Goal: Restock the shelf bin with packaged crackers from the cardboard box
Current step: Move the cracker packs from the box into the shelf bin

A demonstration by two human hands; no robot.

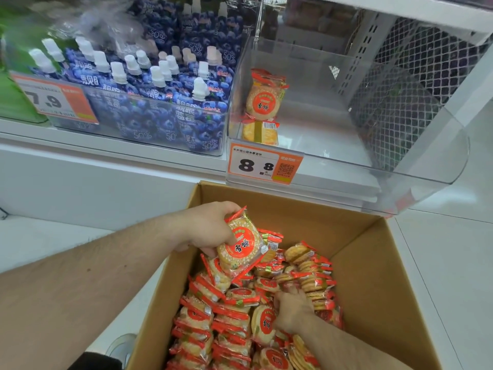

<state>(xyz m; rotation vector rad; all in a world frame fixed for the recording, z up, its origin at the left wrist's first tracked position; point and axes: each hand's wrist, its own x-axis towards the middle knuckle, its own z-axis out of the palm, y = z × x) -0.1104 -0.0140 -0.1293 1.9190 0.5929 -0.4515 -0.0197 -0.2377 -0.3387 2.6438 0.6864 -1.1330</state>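
The price tag (pixel 264 164) on the clear bin (pixel 333 145), up beyond the left hand's (pixel 210 227) held cracker pack (pixel 240 247), reads "8.8"; the farther-left tag (pixel 54 101) reads "7.9"; the blueberry pouches (pixel 165 102) show "50%".

bare forearms (pixel 88 265), no sleeves, dark shorts (pixel 93 363)

Bright, even overhead light — soft shadows, wide-angle bending at the edges, top-left corner blurred and hazy.

My way into the clear bin (pixel 333 166) is open from above; only two cracker packs (pixel 262 108) stand at its left wall. The price tag (pixel 264 164) fronts its left corner. The upper shelf (pixel 400 9) overhangs the back.
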